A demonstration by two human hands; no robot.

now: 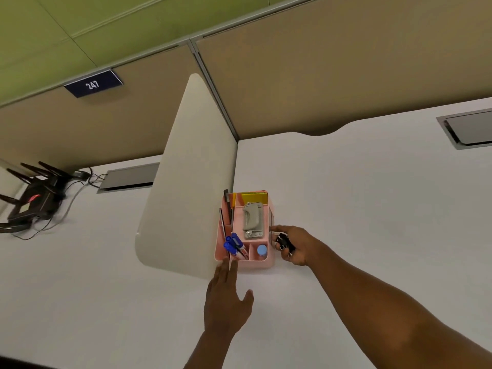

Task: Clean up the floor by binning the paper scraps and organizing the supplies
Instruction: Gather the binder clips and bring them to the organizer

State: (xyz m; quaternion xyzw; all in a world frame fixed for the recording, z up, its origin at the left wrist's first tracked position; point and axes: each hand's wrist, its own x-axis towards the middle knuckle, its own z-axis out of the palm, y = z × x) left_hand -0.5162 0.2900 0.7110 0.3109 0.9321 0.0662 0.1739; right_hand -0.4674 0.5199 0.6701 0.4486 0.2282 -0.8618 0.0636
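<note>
A pink desk organizer point(268, 262) stands on the white desk point(359, 198) against a cream divider panel point(186, 182). It holds blue markers point(232, 242), a grey stapler point(253, 221), yellow sticky notes point(254, 198), pens and a small blue-capped item point(262, 249). My left hand point(226, 299) lies flat and open at the organizer's near edge, fingertips touching its front wall. My right hand point(292, 247) is at the organizer's right side, thumb against the wall, fingers closed on small black binder clips point(284, 242).
A black router point(34, 198) with antennas and cables sits on the neighbouring desk at the left. Grey cable hatches point(130, 177) point(468, 129) are set into the desk tops. Tan partition walls run behind, with a sign reading 247 point(93, 83).
</note>
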